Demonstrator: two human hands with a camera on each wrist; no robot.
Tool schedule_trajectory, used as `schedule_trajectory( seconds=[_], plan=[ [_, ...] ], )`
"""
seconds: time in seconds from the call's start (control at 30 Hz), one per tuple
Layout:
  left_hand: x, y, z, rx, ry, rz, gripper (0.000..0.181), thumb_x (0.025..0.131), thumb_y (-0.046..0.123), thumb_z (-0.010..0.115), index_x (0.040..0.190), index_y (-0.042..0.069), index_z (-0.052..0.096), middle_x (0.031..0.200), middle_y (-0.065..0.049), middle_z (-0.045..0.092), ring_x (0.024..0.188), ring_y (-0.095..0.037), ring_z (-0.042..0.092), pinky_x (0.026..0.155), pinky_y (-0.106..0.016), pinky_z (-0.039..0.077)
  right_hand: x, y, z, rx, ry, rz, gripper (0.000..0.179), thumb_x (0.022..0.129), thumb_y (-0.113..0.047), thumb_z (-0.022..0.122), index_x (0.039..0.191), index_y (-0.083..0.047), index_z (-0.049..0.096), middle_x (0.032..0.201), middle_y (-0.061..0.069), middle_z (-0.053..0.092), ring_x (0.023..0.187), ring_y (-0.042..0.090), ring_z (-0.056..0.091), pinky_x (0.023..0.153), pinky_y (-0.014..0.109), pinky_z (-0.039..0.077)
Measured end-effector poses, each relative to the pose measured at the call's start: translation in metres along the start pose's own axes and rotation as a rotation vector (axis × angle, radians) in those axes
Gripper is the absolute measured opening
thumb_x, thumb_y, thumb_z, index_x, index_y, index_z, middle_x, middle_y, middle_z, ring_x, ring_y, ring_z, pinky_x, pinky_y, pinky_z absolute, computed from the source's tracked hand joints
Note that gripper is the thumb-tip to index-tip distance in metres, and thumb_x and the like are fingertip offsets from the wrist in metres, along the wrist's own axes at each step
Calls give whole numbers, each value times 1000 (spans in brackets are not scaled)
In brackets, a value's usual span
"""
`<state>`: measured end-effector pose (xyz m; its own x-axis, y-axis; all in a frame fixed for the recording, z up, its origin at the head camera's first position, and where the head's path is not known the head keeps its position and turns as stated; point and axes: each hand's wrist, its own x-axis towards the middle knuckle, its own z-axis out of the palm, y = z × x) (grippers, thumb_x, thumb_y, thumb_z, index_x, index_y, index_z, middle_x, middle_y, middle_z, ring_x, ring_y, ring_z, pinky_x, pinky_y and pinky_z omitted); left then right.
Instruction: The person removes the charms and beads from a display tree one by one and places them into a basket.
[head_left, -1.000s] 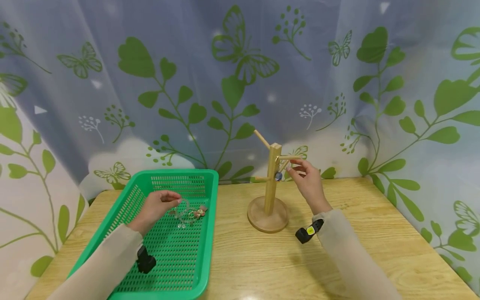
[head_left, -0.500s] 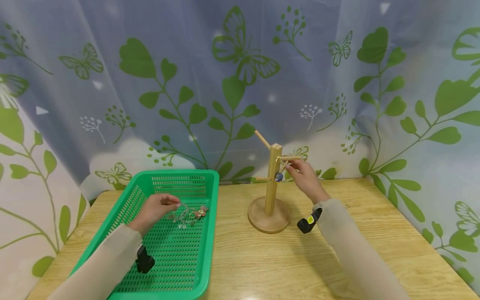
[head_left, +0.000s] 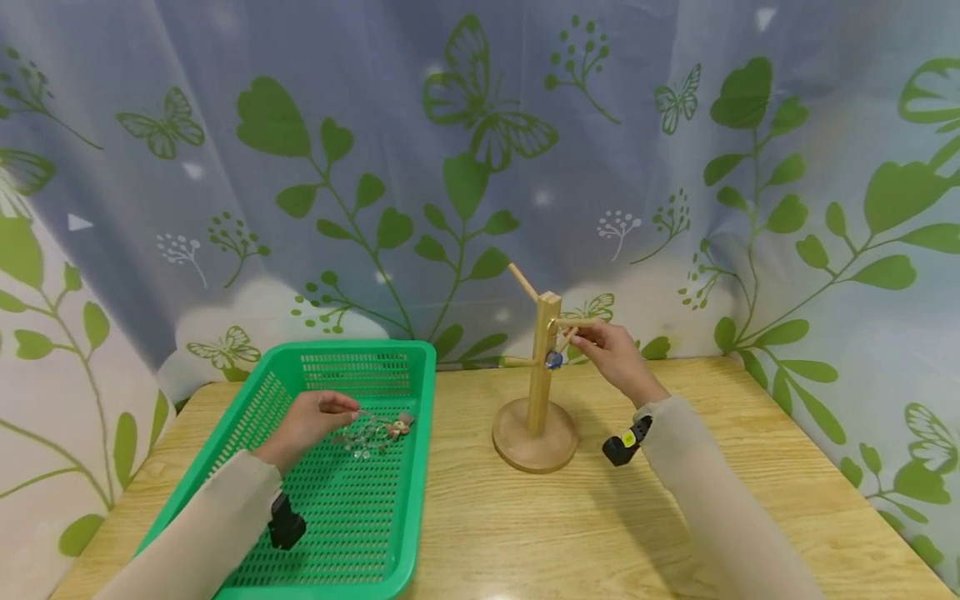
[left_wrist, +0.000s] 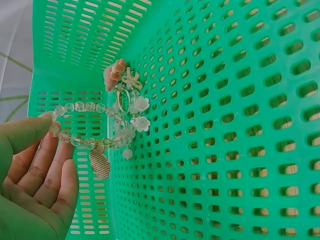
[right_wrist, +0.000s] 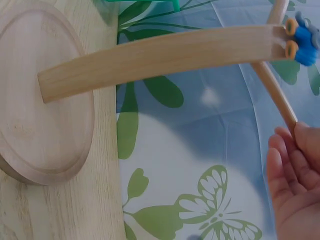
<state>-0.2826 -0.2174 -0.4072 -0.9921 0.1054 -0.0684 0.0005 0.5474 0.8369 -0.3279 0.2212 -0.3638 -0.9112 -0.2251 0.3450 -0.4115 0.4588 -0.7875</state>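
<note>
In the left wrist view, my left hand [left_wrist: 37, 175] pinches a bracelet of clear beads [left_wrist: 90, 107] between thumb and fingertips. A gold textured charm [left_wrist: 100, 162] dangles from it, and its far side overlaps other jewellery in the green basket [head_left: 425, 467]. My right hand [head_left: 617, 360] pinches the end of a thin wooden peg [right_wrist: 276, 95] on an upright wooden stand [head_left: 540, 375]. A small blue and grey figure charm [head_left: 553, 360] hangs by the post, under a gold ring near the upper peg.
Beside the bracelet lie a pinkish ornament [left_wrist: 114, 74], a pale bow charm [left_wrist: 131, 79] and white flower charms [left_wrist: 142, 103]. The stand's round base [head_left: 517, 450] rests on the wooden table [head_left: 480, 525], right of the basket. A patterned curtain [head_left: 390, 167] hangs behind.
The stand has turned slightly, the blue charm showing a little lower and further left. My right hand keeps to the peg; my left hand stays nearly in place with the bracelet.
</note>
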Motion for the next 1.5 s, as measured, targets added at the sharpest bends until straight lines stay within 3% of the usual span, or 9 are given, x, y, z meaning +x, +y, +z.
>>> schedule_trajectory(
  seconds=[0.17, 0.4, 0.63, 0.83, 0.97, 1.23, 1.5],
  plan=[
    [-2, 0, -2, -4, -2, 18, 25, 93, 13, 60, 113, -3, 62, 110, -16, 64, 99, -28, 60, 85, -47, 48, -2, 1, -3, 30, 0, 19, 26, 94, -11, 57, 113, 6, 63, 108, 23, 65, 89, 5, 61, 81, 25, 51],
    [-2, 1, -3, -15, 1, 24, 24, 93, 11, 60, 112, -3, 62, 109, -17, 64, 97, -27, 60, 85, -48, 48, -10, 2, -7, 118, -31, 31, 25, 93, -13, 60, 106, 8, 62, 102, 23, 64, 83, 4, 62, 76, 21, 51],
    [-2, 5, -5, -1, 14, 31, 26, 92, 14, 61, 113, -3, 62, 109, -16, 64, 101, -31, 59, 87, -49, 48, -19, 5, -7, 183, 16, 25, 28, 91, -12, 62, 103, 13, 60, 88, -1, 66, 80, 4, 62, 74, 20, 51],
    [-1, 9, -9, -45, -5, 29, 30, 93, 18, 62, 116, -1, 60, 114, -16, 63, 104, -29, 58, 91, -49, 46, -28, 4, -4, 191, 85, 38, 30, 91, -14, 64, 107, 11, 60, 85, -11, 66, 81, 4, 62, 75, 18, 51],
    [-1, 18, -10, -66, -32, 43, 33, 93, 22, 62, 118, 1, 60, 117, -17, 61, 108, -31, 57, 93, -49, 45, -33, 3, -2, 208, 119, 33, 29, 91, -15, 63, 107, 9, 61, 83, -10, 64, 79, 4, 61, 73, 18, 51],
    [-6, 40, -5, -67, -94, 59, 34, 91, 30, 64, 118, 9, 62, 119, -12, 61, 110, -29, 56, 95, -50, 43, -38, -2, 5, 181, 141, 34, 29, 91, -20, 64, 105, 6, 63, 86, 5, 64, 76, 6, 60, 71, 20, 50],
    [-11, 64, 3, -92, -122, 119, 32, 90, 29, 66, 115, 9, 64, 112, -6, 65, 102, -20, 60, 93, -45, 45, -41, -3, 12, 194, 171, 36, 26, 91, -16, 64, 105, 6, 61, 85, -4, 62, 77, 5, 59, 72, 19, 50]
  ],
)
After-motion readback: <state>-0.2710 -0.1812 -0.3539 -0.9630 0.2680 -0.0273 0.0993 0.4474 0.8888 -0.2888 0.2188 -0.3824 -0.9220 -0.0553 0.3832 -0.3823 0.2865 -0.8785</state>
